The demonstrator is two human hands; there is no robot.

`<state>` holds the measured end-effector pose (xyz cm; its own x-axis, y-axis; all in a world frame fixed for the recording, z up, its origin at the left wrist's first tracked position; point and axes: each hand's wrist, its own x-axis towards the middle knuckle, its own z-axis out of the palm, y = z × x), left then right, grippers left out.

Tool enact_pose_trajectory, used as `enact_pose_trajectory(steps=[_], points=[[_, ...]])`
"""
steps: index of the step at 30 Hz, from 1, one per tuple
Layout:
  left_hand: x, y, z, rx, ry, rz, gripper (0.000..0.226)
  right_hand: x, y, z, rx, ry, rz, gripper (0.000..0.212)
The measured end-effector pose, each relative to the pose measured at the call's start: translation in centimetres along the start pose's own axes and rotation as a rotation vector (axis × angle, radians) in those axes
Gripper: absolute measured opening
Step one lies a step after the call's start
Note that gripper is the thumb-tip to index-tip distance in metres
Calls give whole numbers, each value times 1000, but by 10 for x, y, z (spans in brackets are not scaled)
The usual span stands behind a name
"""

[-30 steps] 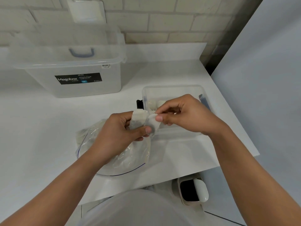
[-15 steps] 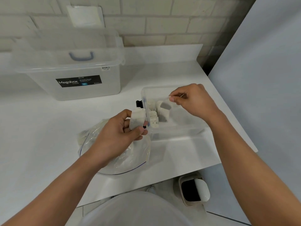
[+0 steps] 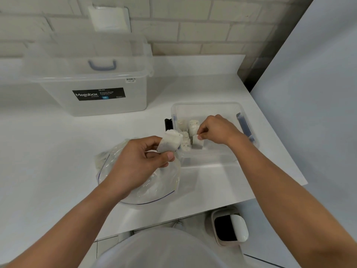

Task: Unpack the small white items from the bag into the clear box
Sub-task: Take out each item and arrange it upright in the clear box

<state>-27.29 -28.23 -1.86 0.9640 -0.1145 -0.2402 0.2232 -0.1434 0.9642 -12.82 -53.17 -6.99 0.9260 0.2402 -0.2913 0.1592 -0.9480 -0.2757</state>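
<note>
The step in hand looks to be seating one packet [image 3: 197, 143] in the clear box [image 3: 209, 105], and it goes best if the packet is lowered upright until its base meets the floor of the box, tucked against the standing packets [image 3: 193, 125] there, and only then let go, since a flat, soft thing dropped from above would likely topple and waste room. The right hand [image 3: 217, 130] reaches over the near wall into the box, wrist bent down, thumb and forefinger pinching the packet's top edge while the other fingers curl loosely behind. The left hand [image 3: 138, 161] hovers over the mouth of the bag [image 3: 154, 190], which lies slack on the counter [image 3: 58, 144] with more white things showing through it. This hand's fingers and thumb grasp a small stack of packets [image 3: 171, 141], held just beside the box's near-left corner — a good spot, as the next one has only a short way to travel. Both forearms angle inward toward the box.
</note>
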Motion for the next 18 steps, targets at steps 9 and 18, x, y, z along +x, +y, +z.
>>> enact_pose_trajectory(steps=[9,18], points=[[-2,2,-1,9,8,2,17,-28,-12,-21,90,265,-18,18],[2,8,7,77,11,41,18,-96,-66,-50,770,19,-301,22]])
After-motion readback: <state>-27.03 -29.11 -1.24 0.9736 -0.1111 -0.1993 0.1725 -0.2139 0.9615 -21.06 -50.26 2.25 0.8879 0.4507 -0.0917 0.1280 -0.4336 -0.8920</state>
